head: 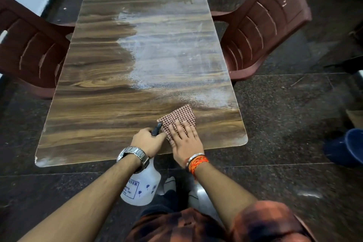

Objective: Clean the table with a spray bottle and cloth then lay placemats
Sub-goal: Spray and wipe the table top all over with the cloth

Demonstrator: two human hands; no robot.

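**While the spray film sits wet, wipe it out in overlapping strokes**

While the left hand (pixel 147 142) stays closed around the neck and trigger of the spray bottle (pixel 140 184), whose white body hangs below the near table edge at lower centre of the frame, the right hand (pixel 184 139) lies flat with fingers spread on the checked cloth (pixel 177 118), pressing it to the table (pixel 110 108). Cloth and hand sit near the near edge, slightly right of centre.

A pale, misty film (pixel 172 53) covers the right-hand half of the top, from the middle of the frame up toward the far right corner; the left half looks dark and bare. That film is likely the job in hand. To do it well, keep the palm flat so the whole cloth bears down, push away toward the upper right, and overlap each pass so no streaks remain. Hold the bottle clear of the wiping path. A whitish patch at the near left corner (pixel 49 161) wants attention too. No placemats are in view.
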